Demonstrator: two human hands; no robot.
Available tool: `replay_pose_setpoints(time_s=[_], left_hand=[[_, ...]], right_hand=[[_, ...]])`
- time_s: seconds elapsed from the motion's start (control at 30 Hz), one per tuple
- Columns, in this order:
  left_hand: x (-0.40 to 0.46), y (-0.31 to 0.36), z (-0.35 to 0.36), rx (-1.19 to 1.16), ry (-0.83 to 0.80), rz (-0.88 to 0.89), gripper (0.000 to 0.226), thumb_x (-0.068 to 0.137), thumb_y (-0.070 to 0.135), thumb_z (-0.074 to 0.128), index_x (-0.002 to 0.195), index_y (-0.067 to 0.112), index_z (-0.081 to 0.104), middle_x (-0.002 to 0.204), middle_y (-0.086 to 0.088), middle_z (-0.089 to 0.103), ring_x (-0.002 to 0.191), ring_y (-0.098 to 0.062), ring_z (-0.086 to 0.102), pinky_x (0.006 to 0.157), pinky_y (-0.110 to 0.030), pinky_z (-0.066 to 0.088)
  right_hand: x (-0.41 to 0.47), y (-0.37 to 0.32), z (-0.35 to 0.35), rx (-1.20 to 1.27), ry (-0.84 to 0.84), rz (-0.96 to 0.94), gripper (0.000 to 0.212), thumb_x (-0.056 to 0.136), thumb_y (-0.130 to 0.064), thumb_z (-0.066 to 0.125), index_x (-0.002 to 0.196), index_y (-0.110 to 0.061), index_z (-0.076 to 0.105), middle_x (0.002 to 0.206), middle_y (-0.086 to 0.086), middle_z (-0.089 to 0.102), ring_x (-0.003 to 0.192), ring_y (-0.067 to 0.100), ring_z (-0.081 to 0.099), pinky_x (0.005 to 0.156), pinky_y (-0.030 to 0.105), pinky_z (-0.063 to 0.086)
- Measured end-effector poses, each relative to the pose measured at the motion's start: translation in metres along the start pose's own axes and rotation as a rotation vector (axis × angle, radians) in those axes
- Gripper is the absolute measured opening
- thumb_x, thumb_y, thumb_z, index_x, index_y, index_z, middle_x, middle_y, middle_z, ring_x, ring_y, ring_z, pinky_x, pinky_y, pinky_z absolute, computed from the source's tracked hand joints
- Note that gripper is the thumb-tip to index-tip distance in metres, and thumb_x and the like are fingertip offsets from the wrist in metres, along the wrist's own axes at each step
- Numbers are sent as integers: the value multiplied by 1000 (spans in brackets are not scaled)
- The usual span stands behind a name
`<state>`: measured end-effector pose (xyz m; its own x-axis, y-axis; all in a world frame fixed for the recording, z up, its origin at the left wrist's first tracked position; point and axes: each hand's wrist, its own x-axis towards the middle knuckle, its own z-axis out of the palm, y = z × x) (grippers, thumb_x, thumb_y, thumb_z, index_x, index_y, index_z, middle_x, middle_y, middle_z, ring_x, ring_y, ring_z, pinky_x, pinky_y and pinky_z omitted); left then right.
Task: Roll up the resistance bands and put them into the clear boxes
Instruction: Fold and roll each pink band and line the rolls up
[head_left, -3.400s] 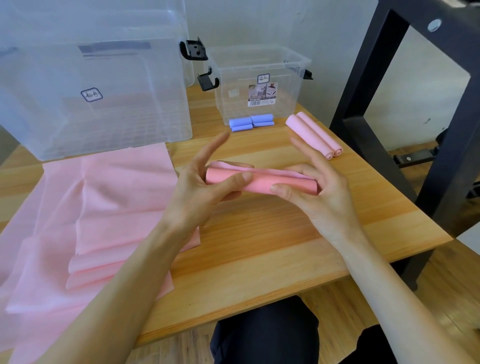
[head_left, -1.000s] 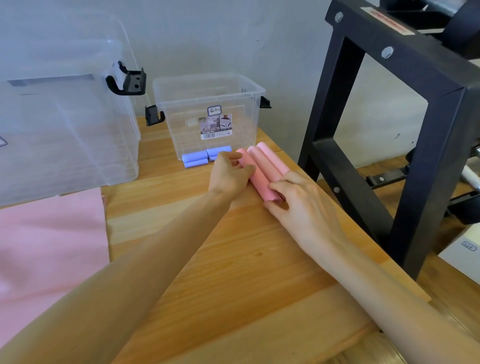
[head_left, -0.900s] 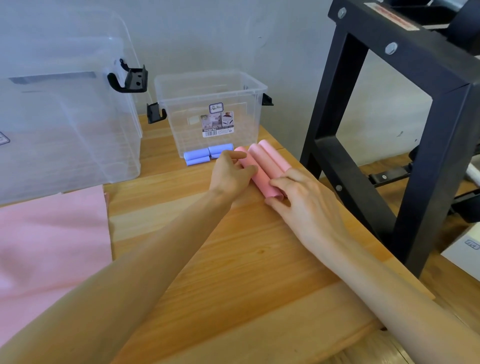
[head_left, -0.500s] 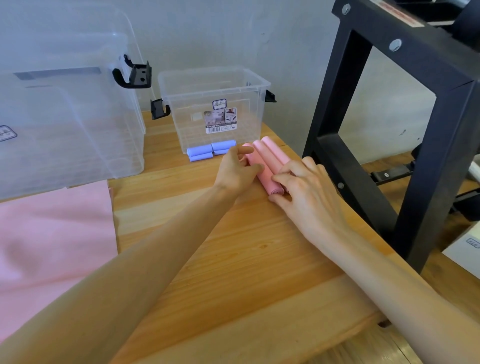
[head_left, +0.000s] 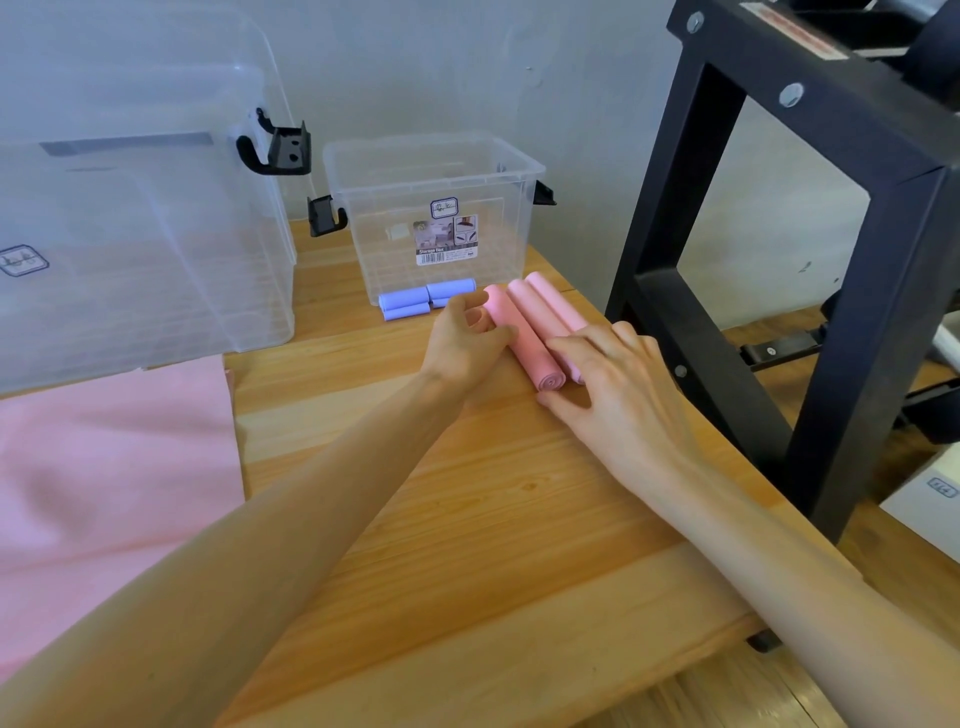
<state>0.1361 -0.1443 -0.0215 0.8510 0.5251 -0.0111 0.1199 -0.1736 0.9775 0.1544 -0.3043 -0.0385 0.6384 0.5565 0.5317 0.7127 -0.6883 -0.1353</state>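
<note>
Three pink rolls (head_left: 530, 332) lie side by side on the wooden table (head_left: 467, 519), touching each other, just in front and to the right of the small clear box (head_left: 431, 218). None are inside it yet. Purple rolls (head_left: 426, 300) sit against the box's front wall, outside it as far as I can tell.

Left hand (head_left: 467, 343): fingers curled against the far left end of the nearest roll, thumb on top; looks like a light hold, not a firm clamp. Right hand (head_left: 613, 384): fingers mostly straight, spread over the near ends of the rolls, pressing rather than gripping.

Step in hand, I'd judge: squaring up the three rolls into one bundle.

To do it well:
- Keep both ends pressed inward so the spiral ends stay flush (the loose tail will unwind if pressure drops).
- Lift as a bundle, tails trapped between rolls.
- Lower into the small clear box, not drop.

Unrolled pink band (head_left: 104, 457) lies left of the box, in front of the large clear box (head_left: 130, 249).
</note>
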Motion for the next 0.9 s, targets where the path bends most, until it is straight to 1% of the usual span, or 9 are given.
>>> replay_pose_setpoints(time_s=[0.17,0.33,0.43,0.47,0.57,0.67,0.73,0.8,0.9], left_hand=[[-2,-1,-1,-28,-6,-16,52,93,12,64,141,16,45,142,-5,49,128,-16,51,105,-34,46],[-5,-2,-4,-33,-27,-27,47,93,13,63,138,17,49,137,-4,53,123,-18,55,103,-35,47],[-10,1,-10,-51,-63,-7,36,92,9,64,127,16,59,133,-6,59,119,-16,58,105,-35,47],[-13,3,-13,-47,-81,12,31,93,7,63,122,16,62,130,-6,62,118,-15,59,106,-35,46],[-23,8,-30,5,-113,83,23,93,5,63,110,19,67,117,-1,68,111,-12,62,105,-34,47],[-36,13,-55,47,-90,132,20,92,4,63,99,22,68,102,8,69,99,-8,62,100,-33,51],[-45,17,-76,62,-66,159,19,93,4,62,100,20,70,97,10,69,92,-6,62,97,-32,53],[-56,20,-99,83,-54,172,18,94,7,62,105,17,70,97,9,69,90,-6,62,95,-30,53],[-77,22,-135,98,-23,154,20,95,10,62,111,15,70,108,3,72,100,-10,64,94,-27,54]], right_hand=[[-1,-1,-1,6,10,9,40,82,-33,75,116,-14,68,109,3,65,101,25,53,89,37,39],[-4,-1,0,31,23,-4,27,83,-27,74,106,-14,72,102,2,65,97,25,54,88,37,39],[-6,-3,-4,69,54,-38,13,81,-22,76,90,-14,73,97,-1,66,95,25,55,88,35,38],[-6,-5,-6,83,63,-50,11,80,-21,77,88,-15,73,96,-2,67,94,24,56,87,36,38],[-8,-14,-10,108,65,-76,12,79,-19,79,90,-14,76,94,-2,69,94,24,59,85,36,36],[-9,-27,-14,131,57,-95,12,79,-19,80,90,-14,77,93,-2,70,94,26,60,86,34,33],[-10,-39,-17,170,55,-118,11,79,-18,80,88,-13,77,92,-1,71,93,27,60,86,35,33],[-12,-54,-21,210,55,-144,9,79,-17,80,86,-13,76,91,-1,70,91,27,60,84,38,37],[-20,-78,-25,240,48,-187,8,79,-16,80,86,-14,76,90,-2,70,89,26,59,80,36,34]])
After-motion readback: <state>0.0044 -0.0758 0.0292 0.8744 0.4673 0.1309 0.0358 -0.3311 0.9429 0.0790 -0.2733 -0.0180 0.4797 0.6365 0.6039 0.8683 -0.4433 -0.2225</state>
